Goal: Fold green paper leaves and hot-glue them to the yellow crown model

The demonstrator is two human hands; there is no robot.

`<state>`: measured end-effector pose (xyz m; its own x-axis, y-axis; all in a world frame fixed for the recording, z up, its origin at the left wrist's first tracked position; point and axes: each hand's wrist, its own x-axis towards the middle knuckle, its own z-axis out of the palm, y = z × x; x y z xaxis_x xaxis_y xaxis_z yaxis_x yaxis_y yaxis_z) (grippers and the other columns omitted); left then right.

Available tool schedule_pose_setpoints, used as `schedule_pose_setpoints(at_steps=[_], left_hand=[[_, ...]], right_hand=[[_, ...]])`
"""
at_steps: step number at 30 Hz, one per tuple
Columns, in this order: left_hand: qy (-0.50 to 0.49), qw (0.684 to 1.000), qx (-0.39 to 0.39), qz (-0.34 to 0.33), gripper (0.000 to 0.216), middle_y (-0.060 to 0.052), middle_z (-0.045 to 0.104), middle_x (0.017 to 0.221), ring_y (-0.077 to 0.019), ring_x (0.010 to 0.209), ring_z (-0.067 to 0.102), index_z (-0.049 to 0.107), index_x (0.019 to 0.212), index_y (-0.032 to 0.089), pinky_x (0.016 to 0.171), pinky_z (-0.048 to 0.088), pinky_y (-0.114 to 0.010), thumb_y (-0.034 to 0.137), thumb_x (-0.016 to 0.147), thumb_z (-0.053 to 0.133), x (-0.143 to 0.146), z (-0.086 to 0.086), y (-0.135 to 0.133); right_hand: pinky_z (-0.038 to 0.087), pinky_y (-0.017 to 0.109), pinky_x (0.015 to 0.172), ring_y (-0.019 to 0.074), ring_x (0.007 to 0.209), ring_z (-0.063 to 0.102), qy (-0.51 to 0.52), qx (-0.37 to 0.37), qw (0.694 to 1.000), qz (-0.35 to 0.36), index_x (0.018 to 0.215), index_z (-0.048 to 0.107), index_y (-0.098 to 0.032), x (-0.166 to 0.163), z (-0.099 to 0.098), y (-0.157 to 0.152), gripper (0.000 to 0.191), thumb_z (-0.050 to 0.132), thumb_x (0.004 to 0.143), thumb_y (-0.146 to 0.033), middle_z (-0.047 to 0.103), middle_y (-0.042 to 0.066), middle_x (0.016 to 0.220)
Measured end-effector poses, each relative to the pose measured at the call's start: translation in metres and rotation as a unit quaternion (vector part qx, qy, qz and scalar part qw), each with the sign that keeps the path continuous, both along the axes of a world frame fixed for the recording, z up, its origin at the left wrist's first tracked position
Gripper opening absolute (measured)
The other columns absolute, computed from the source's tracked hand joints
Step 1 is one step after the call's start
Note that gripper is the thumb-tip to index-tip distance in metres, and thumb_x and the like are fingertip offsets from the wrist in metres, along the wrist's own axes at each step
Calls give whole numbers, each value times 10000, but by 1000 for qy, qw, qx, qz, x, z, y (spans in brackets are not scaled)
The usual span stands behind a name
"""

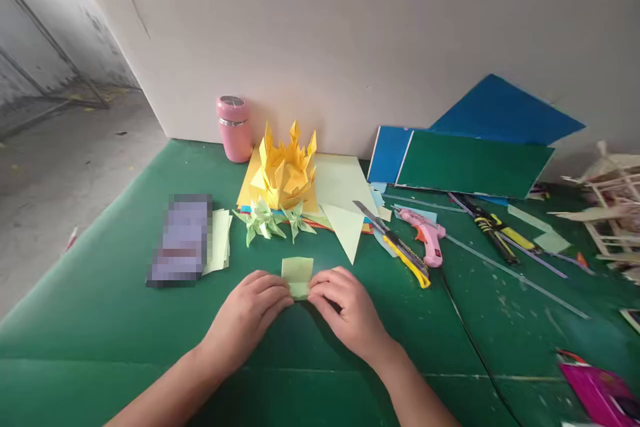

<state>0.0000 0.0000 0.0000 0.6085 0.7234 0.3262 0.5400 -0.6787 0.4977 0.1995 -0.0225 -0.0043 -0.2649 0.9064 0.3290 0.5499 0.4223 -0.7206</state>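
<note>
A small square of pale green paper (297, 271) lies before me on the green table, with a crease across its lower part. My left hand (253, 310) is closed on the paper's left lower edge, fingers bent and pressed together. Opposite it, my right hand (350, 310) pinches the right lower edge between thumb and fingers. Just beyond the paper are several light green folded paper flowers (263, 220). Behind these, a yellow folded paper crown-like form (284, 177) sits on a stack of coloured sheets (340, 177).
To the left are a blurred-out phone (183, 240) and pale paper slips (219, 240). A pink flask (234, 130) stands by the wall. Rightward lie a yellow box cutter (400, 250), a pink glue gun (425, 233) with its cord, glue sticks, and blue and green boards (475, 163).
</note>
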Motion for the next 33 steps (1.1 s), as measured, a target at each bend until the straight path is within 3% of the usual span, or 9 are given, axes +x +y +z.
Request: schedule_pose_setpoints(at_steps=[7, 13, 24, 33], left_hand=[[23, 998, 20, 54, 299, -35, 682, 748, -162, 670, 603, 658, 854, 181, 628, 509, -273, 262, 951, 386, 7, 3, 1], [45, 995, 42, 79, 199, -34, 659, 751, -187, 677, 605, 593, 873, 180, 632, 512, -314, 257, 930, 418, 10, -1, 1], [40, 995, 3, 91, 155, -16, 608, 746, -182, 678, 563, 529, 777, 205, 624, 492, -310, 226, 900, 436, 12, 0, 0], [36, 994, -8, 103, 148, -31, 599, 786, -196, 705, 551, 557, 807, 200, 653, 494, -341, 271, 896, 462, 9, -1, 0]], right_hand=[[458, 290, 624, 172, 663, 576, 9, 4, 998, -62, 781, 642, -208, -11, -6, -3, 146, 529, 870, -181, 649, 24, 692], [447, 244, 548, 148, 581, 535, 8, -6, 993, -115, 845, 575, -203, -14, -8, -3, 59, 534, 830, -163, 587, -6, 641], [411, 238, 546, 145, 588, 507, -26, 21, 993, -111, 761, 538, -206, -15, -7, -3, 113, 493, 845, -145, 550, -11, 627], [443, 269, 593, 164, 661, 536, -52, 53, 994, -79, 841, 708, -202, -13, -8, -5, 220, 501, 911, -186, 575, 32, 680]])
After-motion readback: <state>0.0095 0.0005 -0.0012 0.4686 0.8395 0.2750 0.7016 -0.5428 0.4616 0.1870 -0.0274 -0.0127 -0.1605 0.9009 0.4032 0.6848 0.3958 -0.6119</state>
